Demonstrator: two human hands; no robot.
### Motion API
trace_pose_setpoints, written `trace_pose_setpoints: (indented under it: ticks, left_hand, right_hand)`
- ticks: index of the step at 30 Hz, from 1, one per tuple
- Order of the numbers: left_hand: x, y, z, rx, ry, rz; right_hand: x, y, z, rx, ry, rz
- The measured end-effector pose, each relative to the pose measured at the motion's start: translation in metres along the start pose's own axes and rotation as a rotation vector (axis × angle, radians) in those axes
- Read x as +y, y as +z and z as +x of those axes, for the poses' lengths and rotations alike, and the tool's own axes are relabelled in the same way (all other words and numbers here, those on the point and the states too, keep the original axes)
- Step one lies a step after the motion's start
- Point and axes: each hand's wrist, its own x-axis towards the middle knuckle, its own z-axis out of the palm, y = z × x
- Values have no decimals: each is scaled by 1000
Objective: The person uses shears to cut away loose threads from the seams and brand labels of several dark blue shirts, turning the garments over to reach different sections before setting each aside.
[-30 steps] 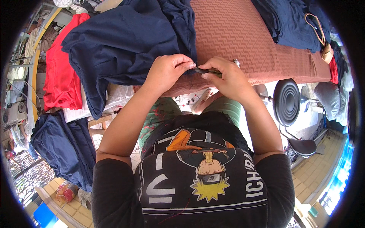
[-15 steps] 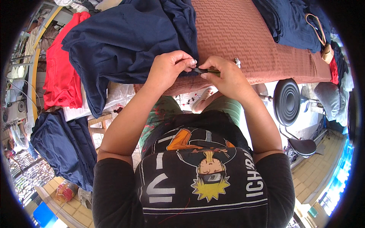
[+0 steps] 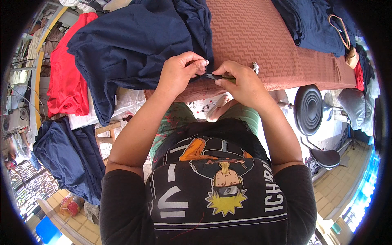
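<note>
Nearest the body, both forearms are rising from six o'clock toward the picture's centre, and little is changing across the last second: the two hands are staying almost where they were, only the fingertips shifting.

The left hand (image 3: 179, 73) is pinching the edge of the navy garment (image 3: 134, 45), thumb and fingers closed on the fabric. The right hand (image 3: 241, 81) is touching it at three o'clock, closed around a small dark tool (image 3: 214, 76) whose kind I cannot tell; its tip is meeting the cloth at the left fingertips. Judging by that stillness, fine work on the hem is going on at one spot.

The garment is lying over the near edge of the counter's rust cover (image 3: 261, 36), spreading toward ten o'clock. Beyond, at one o'clock, more navy cloth (image 3: 306, 24) is lying piled; a red garment (image 3: 67, 77) is hanging at nine o'clock.
</note>
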Motion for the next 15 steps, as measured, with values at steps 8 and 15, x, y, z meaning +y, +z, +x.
trace_pose_setpoints:
  ticks: [8, 15]
  left_hand:
    - [10, -8, -8, -38, 66, -8]
    - [97, -91, -88, -434, 390, 1027]
  right_hand:
    - [-2, 3, 2, 44, -44, -69]
    - [-2, -29, -2, 197, 57, -88]
